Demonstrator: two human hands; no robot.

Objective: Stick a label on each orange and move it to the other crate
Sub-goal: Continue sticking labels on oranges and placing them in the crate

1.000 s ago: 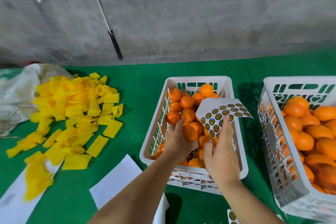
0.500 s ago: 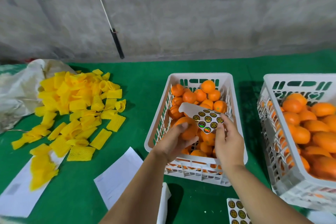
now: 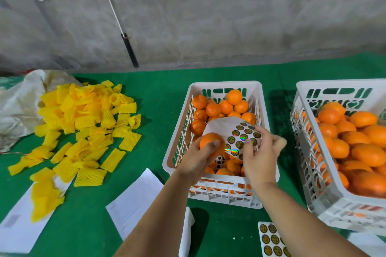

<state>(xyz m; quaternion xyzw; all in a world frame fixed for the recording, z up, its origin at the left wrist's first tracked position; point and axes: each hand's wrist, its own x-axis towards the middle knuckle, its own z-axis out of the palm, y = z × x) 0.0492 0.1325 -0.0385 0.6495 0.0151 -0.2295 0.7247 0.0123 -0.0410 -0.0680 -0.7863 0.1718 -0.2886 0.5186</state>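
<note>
My left hand (image 3: 196,159) grips an orange (image 3: 210,140) just above the near part of the middle white crate (image 3: 224,84), which holds several oranges. A white sheet of round shiny labels (image 3: 240,134) curls over the crate beside that orange. My right hand (image 3: 260,157) holds the sheet, its fingertips pinching at a label on it. A second white crate (image 3: 338,84) at the right is heaped with larger oranges.
A pile of yellow foam net sleeves (image 3: 83,129) covers the green cloth at left, next to a pale bag (image 3: 18,106). White backing sheets (image 3: 133,202) lie near the front edge. Another label sheet (image 3: 271,240) lies at the bottom. A grey wall stands behind.
My left hand lifted the orange out of the crate toward me. The label sheet came down and closer beside it, and my right fingers moved onto a label.
</note>
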